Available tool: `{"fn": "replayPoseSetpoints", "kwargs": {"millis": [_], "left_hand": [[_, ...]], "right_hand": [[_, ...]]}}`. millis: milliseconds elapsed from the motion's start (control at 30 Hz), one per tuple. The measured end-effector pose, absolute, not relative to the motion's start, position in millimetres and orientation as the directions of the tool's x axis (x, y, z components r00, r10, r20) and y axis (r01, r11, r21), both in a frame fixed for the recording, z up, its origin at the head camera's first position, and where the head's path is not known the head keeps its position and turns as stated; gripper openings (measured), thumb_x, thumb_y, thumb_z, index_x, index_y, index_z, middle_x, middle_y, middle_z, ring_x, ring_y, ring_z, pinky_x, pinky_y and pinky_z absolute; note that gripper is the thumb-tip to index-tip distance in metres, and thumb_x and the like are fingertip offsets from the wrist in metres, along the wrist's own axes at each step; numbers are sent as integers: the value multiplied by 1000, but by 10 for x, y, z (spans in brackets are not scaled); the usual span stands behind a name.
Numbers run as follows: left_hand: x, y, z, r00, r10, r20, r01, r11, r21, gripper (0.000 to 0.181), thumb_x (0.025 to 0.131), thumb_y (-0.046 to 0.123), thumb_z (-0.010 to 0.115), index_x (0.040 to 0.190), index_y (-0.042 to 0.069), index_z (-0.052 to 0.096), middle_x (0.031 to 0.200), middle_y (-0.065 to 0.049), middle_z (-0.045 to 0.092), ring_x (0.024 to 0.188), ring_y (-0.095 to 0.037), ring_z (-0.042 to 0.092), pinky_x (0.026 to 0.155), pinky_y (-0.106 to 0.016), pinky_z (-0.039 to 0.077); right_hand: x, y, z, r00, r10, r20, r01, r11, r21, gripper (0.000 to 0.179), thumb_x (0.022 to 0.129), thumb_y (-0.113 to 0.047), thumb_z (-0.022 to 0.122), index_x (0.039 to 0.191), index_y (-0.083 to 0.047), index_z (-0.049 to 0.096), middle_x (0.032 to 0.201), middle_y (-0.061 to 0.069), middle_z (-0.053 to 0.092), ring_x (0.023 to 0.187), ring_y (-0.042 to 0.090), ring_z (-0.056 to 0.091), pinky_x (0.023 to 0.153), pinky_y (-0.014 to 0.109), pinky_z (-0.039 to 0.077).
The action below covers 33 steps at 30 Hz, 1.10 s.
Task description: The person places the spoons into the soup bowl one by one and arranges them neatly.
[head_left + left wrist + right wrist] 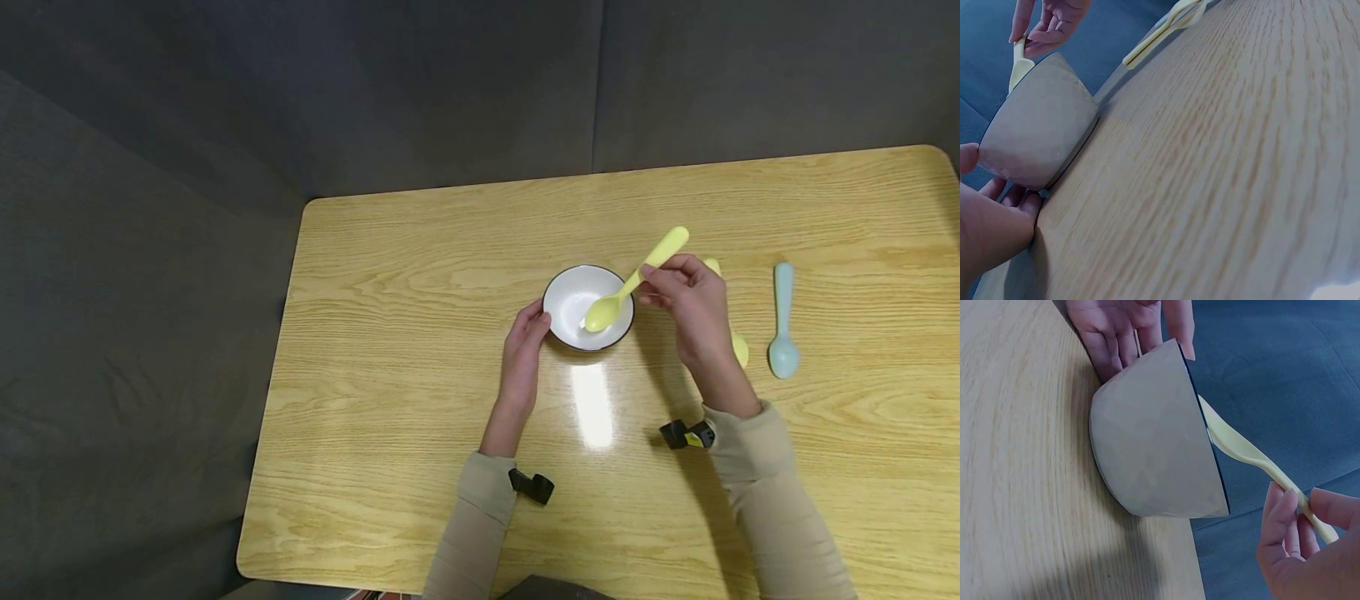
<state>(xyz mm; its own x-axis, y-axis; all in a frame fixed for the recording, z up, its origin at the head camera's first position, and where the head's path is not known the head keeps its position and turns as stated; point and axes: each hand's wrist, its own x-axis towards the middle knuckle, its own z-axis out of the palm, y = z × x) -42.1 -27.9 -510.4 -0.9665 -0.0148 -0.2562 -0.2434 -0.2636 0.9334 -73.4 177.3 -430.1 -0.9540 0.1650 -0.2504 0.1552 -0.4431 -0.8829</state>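
Note:
A white bowl (573,293) with a dark rim stands on the table; its faceted outer wall (1154,437) shows in the right wrist view. My left hand (522,354) holds it from the left side, thumb at the rim and fingers low against the wall. Between thumb and fingers, my right hand (693,308) pinches the handle of a yellow spoon (663,248). The spoon slants, its scoop over the bowl's inside. A small white bit (582,322) shows beside the scoop; its kind is unclear. A second yellow spoon (740,350) lies partly hidden behind the right hand.
To the right, a light blue spoon (783,333) lies on the wooden table (390,375), its handle pointing away from me. Dark cloth panels (450,92) stand beyond the table's far and left edges.

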Motion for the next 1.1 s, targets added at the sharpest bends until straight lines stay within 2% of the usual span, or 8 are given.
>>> {"fn": "replayPoseSetpoints", "kwargs": {"millis": [833, 1100], "left_hand": [[-410, -280, -5108, -974, -3, -227, -216, -283, 934, 43, 106, 19, 55, 144, -2, 54, 148, -13, 56, 139, -22, 50, 118, -32, 38], [-410, -286, -5112, -971, 1, -237, -228, -282, 932, 44, 106, 20, 56, 144, -1, 54, 148, -12, 56, 140, -21, 50, 118, -31, 38]], "right_hand": [[-771, 1681, -4446, -948, 145, -283, 225, -325, -919, 11, 95, 5, 68, 94, -1, 59, 75, -2, 72, 69, 8, 71, 61, 16, 57], [-780, 1660, -4482, -954, 173, -245, 216, -172, -961, 10, 94, 2, 69, 96, -3, 61, 76, -7, 72, 69, 4, 69, 64, 16, 58]]}}
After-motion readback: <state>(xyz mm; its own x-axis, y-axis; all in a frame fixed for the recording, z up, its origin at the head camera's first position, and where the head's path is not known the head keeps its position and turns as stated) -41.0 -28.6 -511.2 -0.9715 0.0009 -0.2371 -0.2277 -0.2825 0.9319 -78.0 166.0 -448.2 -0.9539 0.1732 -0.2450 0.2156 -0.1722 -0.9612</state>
